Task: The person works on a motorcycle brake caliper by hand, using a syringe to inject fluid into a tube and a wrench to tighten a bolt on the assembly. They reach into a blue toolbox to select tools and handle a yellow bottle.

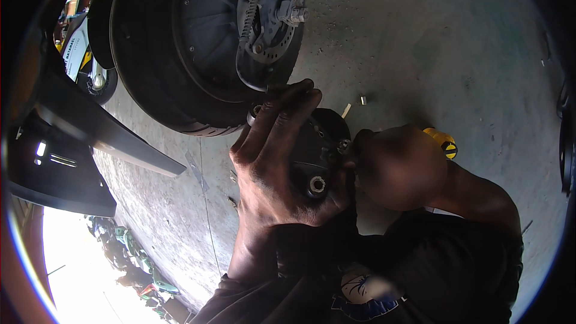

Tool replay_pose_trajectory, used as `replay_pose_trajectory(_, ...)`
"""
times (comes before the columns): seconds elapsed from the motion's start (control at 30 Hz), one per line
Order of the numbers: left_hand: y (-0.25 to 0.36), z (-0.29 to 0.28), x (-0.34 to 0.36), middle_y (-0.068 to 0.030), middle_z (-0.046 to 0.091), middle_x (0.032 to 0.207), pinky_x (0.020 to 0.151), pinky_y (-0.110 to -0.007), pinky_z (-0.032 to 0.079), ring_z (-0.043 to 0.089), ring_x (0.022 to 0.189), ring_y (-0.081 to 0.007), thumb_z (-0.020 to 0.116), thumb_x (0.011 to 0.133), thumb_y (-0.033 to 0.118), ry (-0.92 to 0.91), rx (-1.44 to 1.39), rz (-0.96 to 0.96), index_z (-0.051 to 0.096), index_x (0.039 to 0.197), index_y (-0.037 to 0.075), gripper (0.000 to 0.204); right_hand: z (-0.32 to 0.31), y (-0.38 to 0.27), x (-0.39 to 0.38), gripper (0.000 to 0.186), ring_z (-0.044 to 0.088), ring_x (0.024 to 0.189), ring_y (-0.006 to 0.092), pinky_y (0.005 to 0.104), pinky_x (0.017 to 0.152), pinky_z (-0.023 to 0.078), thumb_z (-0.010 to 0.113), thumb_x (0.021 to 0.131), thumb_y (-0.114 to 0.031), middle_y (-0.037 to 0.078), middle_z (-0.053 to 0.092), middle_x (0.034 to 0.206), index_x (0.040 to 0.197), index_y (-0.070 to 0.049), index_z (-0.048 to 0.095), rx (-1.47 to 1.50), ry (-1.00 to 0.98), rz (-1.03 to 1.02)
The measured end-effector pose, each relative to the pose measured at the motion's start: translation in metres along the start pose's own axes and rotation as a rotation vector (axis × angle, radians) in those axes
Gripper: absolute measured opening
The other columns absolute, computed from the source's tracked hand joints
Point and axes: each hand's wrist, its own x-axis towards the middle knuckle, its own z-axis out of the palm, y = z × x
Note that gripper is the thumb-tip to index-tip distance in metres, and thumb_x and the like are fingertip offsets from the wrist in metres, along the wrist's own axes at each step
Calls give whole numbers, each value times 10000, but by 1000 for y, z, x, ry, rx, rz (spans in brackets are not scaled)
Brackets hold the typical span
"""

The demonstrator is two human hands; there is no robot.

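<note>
My left hand wraps around a black part with rounded ends, the fingers over its far side and the thumb near the right edge. A metal-lined hole shows at the part's near end, and a ring-like metal fitting by my fingertips. On the right side of the part sits a small metal fastener. Beside it, my right hand is closed and partly blurred. Its fingertips come close to the fastener; what they hold, if anything, is hidden.
A wheel with a black tyre, brake disc and spring stands ahead. On the grey floor lie a small metal cylinder and a thin strip. A yellow-and-black object is behind my right hand. Dark panels project at left.
</note>
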Motion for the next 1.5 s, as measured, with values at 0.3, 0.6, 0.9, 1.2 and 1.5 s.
replay_pose_trajectory(0.3,-2,-3,2,-228,642,1136,854,-434,546,664,1023,-390,725,629,340,-11,0,9,626,1174,-5,653,0,5,5,327,658,517,276,373,471,526,661,831,-159,150,665,732,1088,29,589,43,64,-75)
replay_pose_trajectory(0.6,-14,-4,-13,-245,629,1159,917,-418,513,651,1041,-335,694,666,488,-62,-1161,-312,566,1187,-99,795,-15,-6,35,289,649,505,260,346,487,540,558,918,-258,136,637,620,1100,-35,570,-8,-46,-368)
replay_pose_trajectory(0.9,-20,4,-14,-232,656,1080,848,-342,520,671,963,-273,659,677,420,37,-498,-110,565,1162,-110,725,-32,-18,15,284,643,494,291,420,476,506,612,877,-257,119,593,538,1015,-14,560,-71,-189,21)
replay_pose_trajectory(1.2,-7,37,-5,-265,645,1097,870,-374,516,665,984,-330,655,695,345,63,-401,68,576,1134,-128,650,-25,-12,-19,315,627,490,297,414,465,497,581,920,-278,150,617,623,981,30,562,-106,12,66)
replay_pose_trajectory(1.5,-9,40,-6,-276,638,1105,876,-381,512,654,1007,-335,647,698,351,43,-462,116,576,1129,-132,651,-37,-12,-24,201,626,623,283,385,554,495,677,845,-181,124,604,757,875,-23,556,-99,-53,-3)
